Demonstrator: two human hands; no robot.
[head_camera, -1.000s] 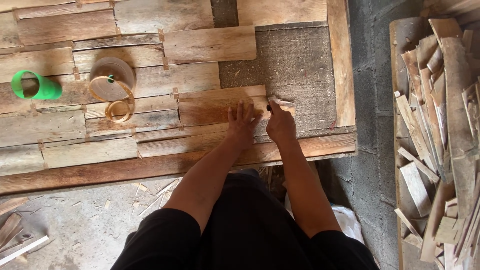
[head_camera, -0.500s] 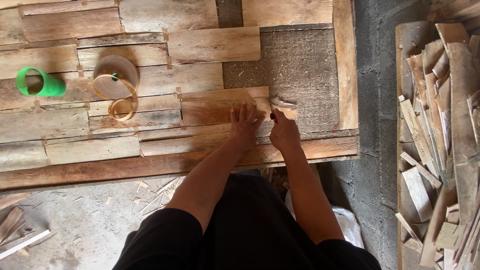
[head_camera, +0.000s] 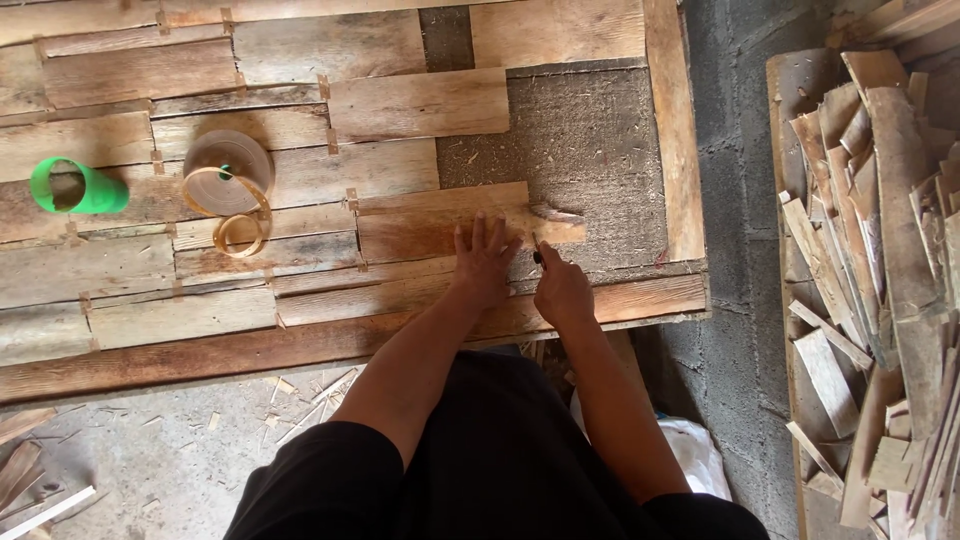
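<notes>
My left hand (head_camera: 484, 262) lies flat, fingers spread, on a thin reddish wood veneer sheet (head_camera: 420, 225) on the work board. My right hand (head_camera: 562, 290) is just to its right, closed around a small dark-tipped blade or tool (head_camera: 536, 250) that touches the sheet's ragged right end (head_camera: 556, 216). The sheet lies among several veneer strips joined edge to edge with short pieces of brown tape.
A roll of brown paper tape (head_camera: 226, 175) with a loose curl sits to the left, a green cup (head_camera: 76, 187) farther left. Rough grey board (head_camera: 590, 140) shows at the right. A stack of veneer offcuts (head_camera: 880, 250) stands at far right. Scraps litter the floor.
The view has shifted a little. My right hand has drawn back slightly toward me along the sheet's right end; my left hand stays pressed on the sheet.
</notes>
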